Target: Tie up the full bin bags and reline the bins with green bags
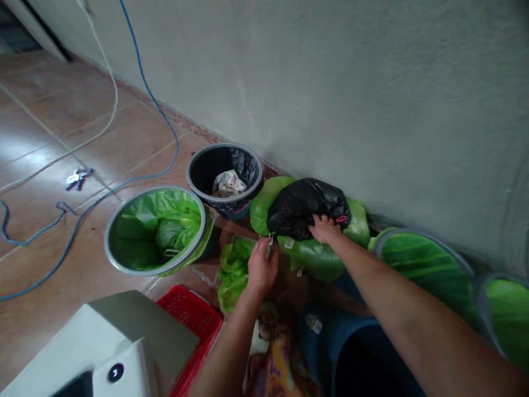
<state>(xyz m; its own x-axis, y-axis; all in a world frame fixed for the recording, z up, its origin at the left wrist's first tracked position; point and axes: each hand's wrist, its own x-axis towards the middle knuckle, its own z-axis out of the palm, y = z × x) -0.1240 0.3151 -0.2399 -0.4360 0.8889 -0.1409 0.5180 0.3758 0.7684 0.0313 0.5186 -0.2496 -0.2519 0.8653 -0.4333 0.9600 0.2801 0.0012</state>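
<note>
Along the wall (pixel 372 121), the left hand (pixel 263 267) is at a white drawstring (pixel 271 239), its grip indiscernible; a black bag (pixel 306 201) lies on green bags (pixel 316 259), the right hand (pixel 326 229) against it, clamping unclear. Bag handling seems under way; the next move likely calls for firmer hold.

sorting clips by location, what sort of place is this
Probably an indoor corner used for rubbish, in a home or workplace, I can't tell which: a green-lined bin stands on tiled floor, and a bulging black bag lies by the grey wall.
</note>
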